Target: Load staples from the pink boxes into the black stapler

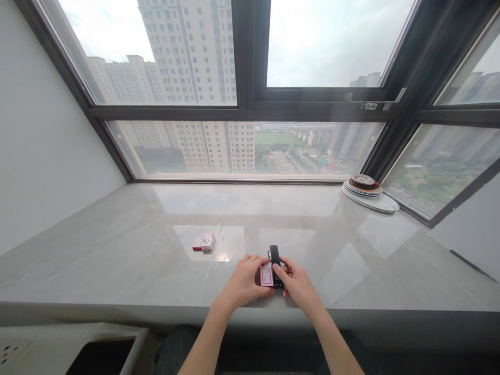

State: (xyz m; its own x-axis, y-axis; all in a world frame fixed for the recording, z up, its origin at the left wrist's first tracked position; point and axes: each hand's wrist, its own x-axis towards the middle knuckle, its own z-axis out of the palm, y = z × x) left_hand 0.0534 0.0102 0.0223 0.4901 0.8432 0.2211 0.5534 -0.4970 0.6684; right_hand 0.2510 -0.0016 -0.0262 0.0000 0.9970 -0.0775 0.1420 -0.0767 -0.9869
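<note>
In the head view, near the front edge of the ledge, my left hand [245, 281] curves its fingers and thumb around a small flat red-and-white box [266, 276]. Against the right side of that box stands a black stapler [275, 254], its long axis pointing away from me. My right hand [297, 281] grips the stapler from the right, thumb on top and fingers along its side. The fingertips under and behind the stapler are partly hidden. To the left, apart from both hands, two small red-and-white boxes [203, 241] lie together.
The glossy grey tiled ledge [128, 250] runs below a dark-framed window [244, 113]. Stacked plates [367, 190] sit in the far right corner. A dark thin strip [472, 264] lies at the right. Below the front edge, at left, is a white unit [42, 346] with a dark opening.
</note>
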